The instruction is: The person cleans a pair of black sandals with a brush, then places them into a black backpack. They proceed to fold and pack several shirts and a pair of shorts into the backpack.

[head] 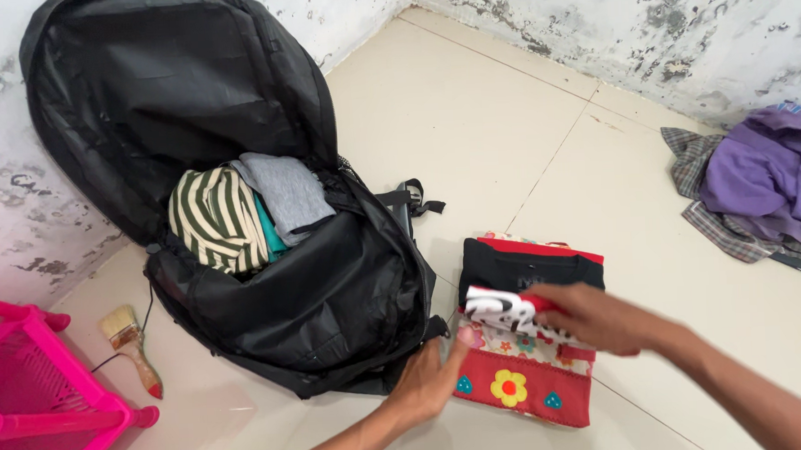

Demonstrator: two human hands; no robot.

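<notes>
The right hand (603, 318) grips a rolled cloth (503, 310). The left hand (430, 381) presses flat on the red flowered cloth (525, 390), just right of the backpack (314, 301).

Two bare forearms in frame, both entering from the bottom edge near the black backpack (238, 214). Left hand (430, 377): no glove, ring or watch, arm uncovered to the frame edge. Right hand (598, 320): motion-blurred, fingers smeared, no glove or wristband visible, forearm also uncovered. No sleeve cuff visible on either arm. Nothing else of the body in view.
</notes>
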